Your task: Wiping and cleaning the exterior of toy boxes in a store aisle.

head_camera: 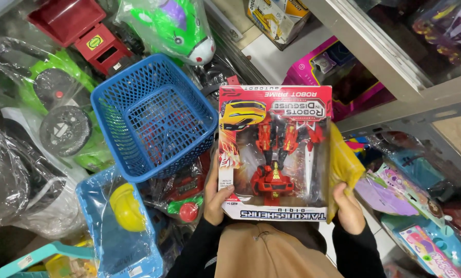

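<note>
I held the toy box (274, 153) upright, long axis pointing away; left hand (213, 195) and right hand (348, 208) clasped its near corners.

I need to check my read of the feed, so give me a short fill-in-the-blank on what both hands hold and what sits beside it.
1. Both hands, the left hand and the right hand, hold a boxed toy robot whose figure is mainly ____ in colour.
2. Left of the box sits an empty mesh basket coloured ____.
3. Behind the box's right edge shows a ____ plastic bag.

Missing words: red; blue; yellow
</note>
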